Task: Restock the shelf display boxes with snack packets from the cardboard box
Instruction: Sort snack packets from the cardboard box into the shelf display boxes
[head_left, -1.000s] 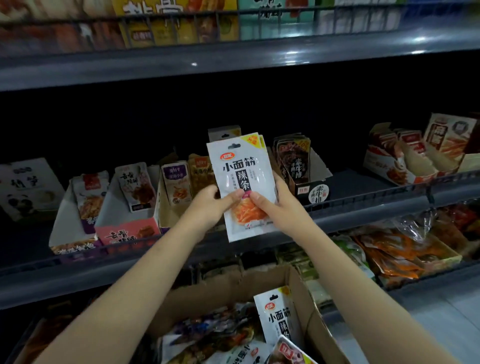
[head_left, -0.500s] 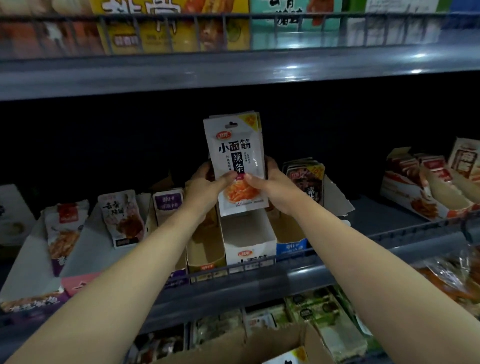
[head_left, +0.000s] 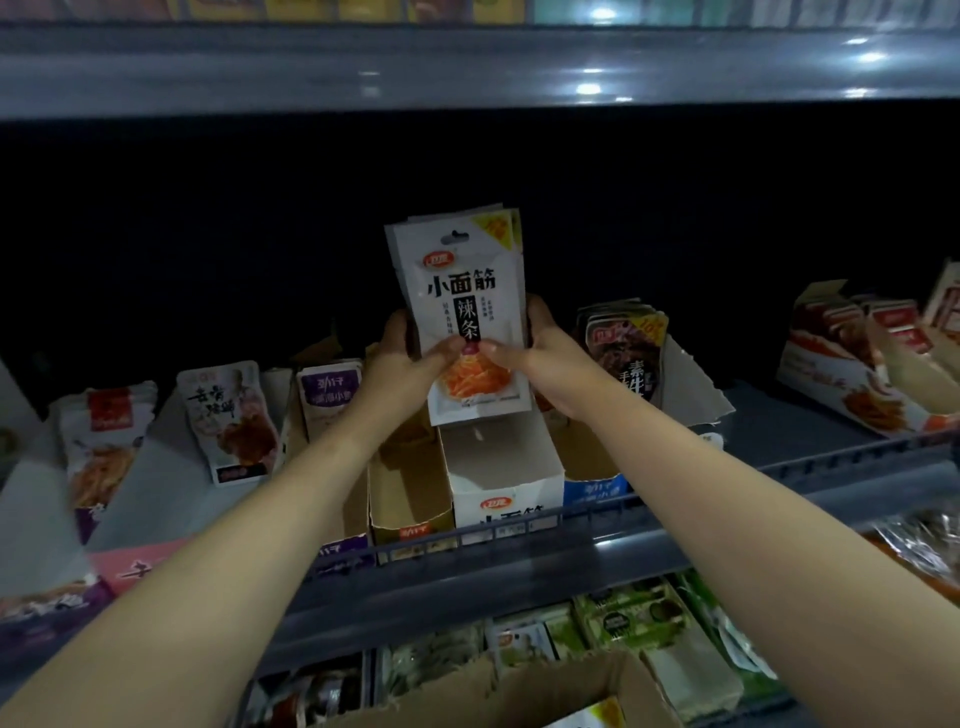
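Hands: 2, left (head_left: 402, 371), right (head_left: 540, 358) | fingers pinch packet stack (head_left: 462, 312) | above white display box (head_left: 501, 473)

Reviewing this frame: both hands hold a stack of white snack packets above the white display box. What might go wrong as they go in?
1. The white snack packets are several, held only near their lower half by the left hand and right hand; the fanned tops could splay or slip.
2. The white display box is narrow, with torn edges; the packets' corners may snag or push it into the neighbouring boxes.

Grey metal shelf rail (head_left: 519, 551) — dark recess (head_left: 208, 234)
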